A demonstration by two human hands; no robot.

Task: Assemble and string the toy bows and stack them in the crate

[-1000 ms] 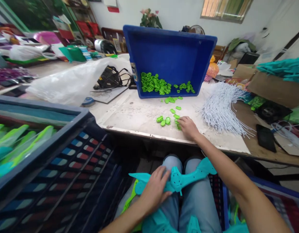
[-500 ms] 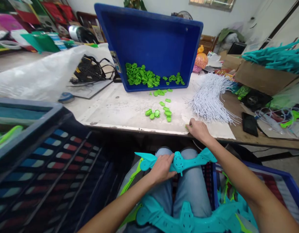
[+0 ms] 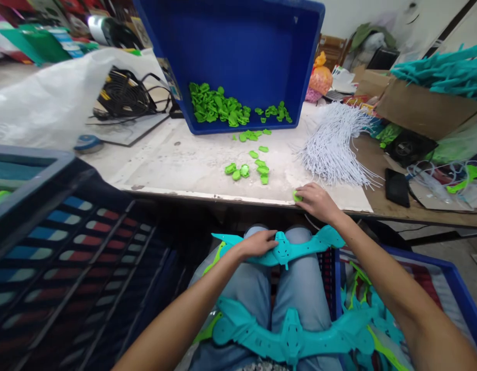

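Observation:
My left hand (image 3: pixel 260 243) is closed around the left half of a turquoise wing-shaped plastic part (image 3: pixel 300 250) lying across my knees. At the table's front edge, the fingers of my right hand (image 3: pixel 317 201) pinch a small green plastic piece (image 3: pixel 297 196), mostly covered by the fingertips. A second, larger turquoise wing-shaped part (image 3: pixel 261 337) rests on my lap, nearer my body, with light green strips at its ends. Several loose green pieces (image 3: pixel 245 171) lie on the table left of my right hand.
A blue bin (image 3: pixel 238 56) lies on its side on the table (image 3: pixel 176 165), with green pieces inside. White ties (image 3: pixel 334 147) spread at the right, beside a black phone (image 3: pixel 397 187). A dark crate (image 3: pixel 79 257) stands left; a blue crate (image 3: pixel 455 288) with turquoise parts stands right.
The view has shifted slightly. My right hand's fingers have moved over the green piece at the table edge, and more of that piece shows. My left hand keeps its hold on the turquoise part.

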